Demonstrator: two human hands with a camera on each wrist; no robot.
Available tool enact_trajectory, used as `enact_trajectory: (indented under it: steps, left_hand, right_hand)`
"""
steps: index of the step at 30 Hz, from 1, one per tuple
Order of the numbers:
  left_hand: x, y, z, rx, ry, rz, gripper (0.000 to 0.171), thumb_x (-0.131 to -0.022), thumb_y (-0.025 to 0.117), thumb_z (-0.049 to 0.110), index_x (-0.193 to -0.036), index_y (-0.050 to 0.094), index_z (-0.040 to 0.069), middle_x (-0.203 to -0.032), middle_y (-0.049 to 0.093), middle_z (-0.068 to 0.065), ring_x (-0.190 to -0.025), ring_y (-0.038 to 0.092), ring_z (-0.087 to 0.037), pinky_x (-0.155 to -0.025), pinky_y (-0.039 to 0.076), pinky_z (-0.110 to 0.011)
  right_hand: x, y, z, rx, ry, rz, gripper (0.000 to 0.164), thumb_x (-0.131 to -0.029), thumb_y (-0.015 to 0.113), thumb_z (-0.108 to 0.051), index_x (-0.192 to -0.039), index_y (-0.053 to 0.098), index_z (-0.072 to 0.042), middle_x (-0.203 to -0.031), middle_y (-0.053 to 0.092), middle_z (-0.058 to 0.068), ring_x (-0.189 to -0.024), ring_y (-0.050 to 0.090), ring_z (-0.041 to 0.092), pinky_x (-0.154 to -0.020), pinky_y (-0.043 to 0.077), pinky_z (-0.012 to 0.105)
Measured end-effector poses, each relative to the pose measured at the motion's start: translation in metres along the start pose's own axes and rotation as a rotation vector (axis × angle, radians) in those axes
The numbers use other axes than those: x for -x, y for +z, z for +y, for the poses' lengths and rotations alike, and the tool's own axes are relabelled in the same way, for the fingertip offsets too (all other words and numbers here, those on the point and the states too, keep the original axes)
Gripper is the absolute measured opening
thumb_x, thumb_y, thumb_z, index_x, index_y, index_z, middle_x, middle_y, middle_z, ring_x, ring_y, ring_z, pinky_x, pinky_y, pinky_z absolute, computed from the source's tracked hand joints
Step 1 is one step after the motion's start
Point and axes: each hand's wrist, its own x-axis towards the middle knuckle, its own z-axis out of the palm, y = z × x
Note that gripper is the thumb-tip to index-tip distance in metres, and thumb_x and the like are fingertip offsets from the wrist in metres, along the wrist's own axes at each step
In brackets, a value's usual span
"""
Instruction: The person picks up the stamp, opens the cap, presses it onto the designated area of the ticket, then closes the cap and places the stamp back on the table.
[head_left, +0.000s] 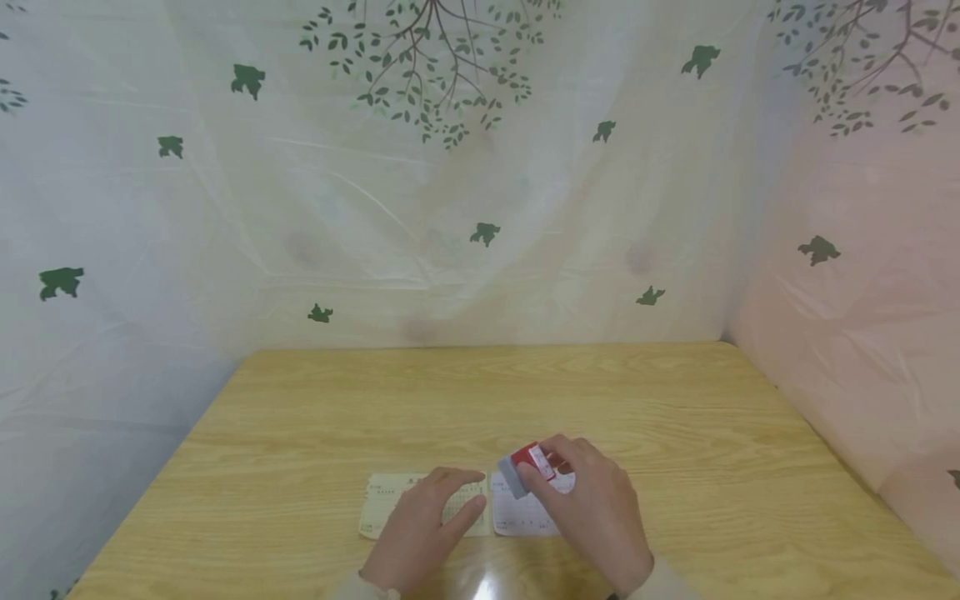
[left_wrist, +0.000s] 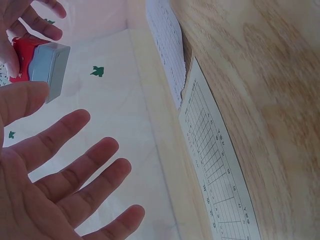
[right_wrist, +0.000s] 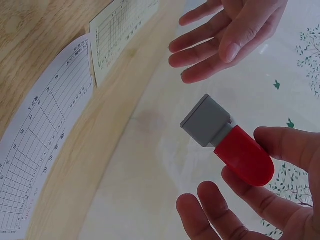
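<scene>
Above the white form, my right hand [head_left: 596, 508] pinches a stamp [head_left: 527, 462] between thumb and fingers. The stamp has a red body with a white label and a grey end, which points toward my left hand; its grey end [right_wrist: 207, 122] shows fully in the right wrist view. My left hand [head_left: 429, 518] holds nothing and hovers over the yellowish form, its fingers spread apart in the left wrist view. The yellowish printed form [head_left: 380, 497] lies at left, edge to edge with the white printed form [head_left: 517, 521], which my right hand partly covers.
The forms lie near the front of a wood-grain table [head_left: 420, 400]. Behind it hangs a pale curtain [head_left: 375, 217] printed with branches and green birds. More curtain encloses the left and right sides.
</scene>
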Motion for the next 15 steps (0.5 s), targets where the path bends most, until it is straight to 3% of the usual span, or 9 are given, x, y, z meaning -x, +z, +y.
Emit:
enact_trajectory:
  steps: [6, 15]
  left_hand:
    - [-0.0014, 0.0037, -0.0001, 0.030, 0.013, -0.004, 0.040, -0.092, 0.042, 0.046, -0.117, 0.059, 0.020, -0.114, 0.057, 0.003, -0.107, 0.054, -0.020, -0.088, 0.045, -0.044]
    - [-0.0023, 0.0049, 0.0031, 0.074, -0.031, -0.031, 0.044, -0.091, 0.040, 0.050, -0.118, 0.058, 0.020, -0.116, 0.057, 0.002, -0.108, 0.053, -0.022, -0.088, 0.044, -0.047]
  right_hand:
    - [0.0013, 0.0021, 0.0000, -0.026, 0.004, 0.005, 0.029, -0.078, 0.064, -0.050, -0.094, 0.064, -0.026, -0.081, 0.059, -0.012, -0.078, 0.056, 0.009, -0.064, 0.044, 0.031]
    - [0.0049, 0.0040, 0.0010, -0.103, 0.033, -0.008, 0.033, -0.077, 0.062, -0.053, -0.097, 0.065, -0.026, -0.082, 0.059, -0.013, -0.081, 0.058, 0.010, -0.066, 0.043, 0.031]
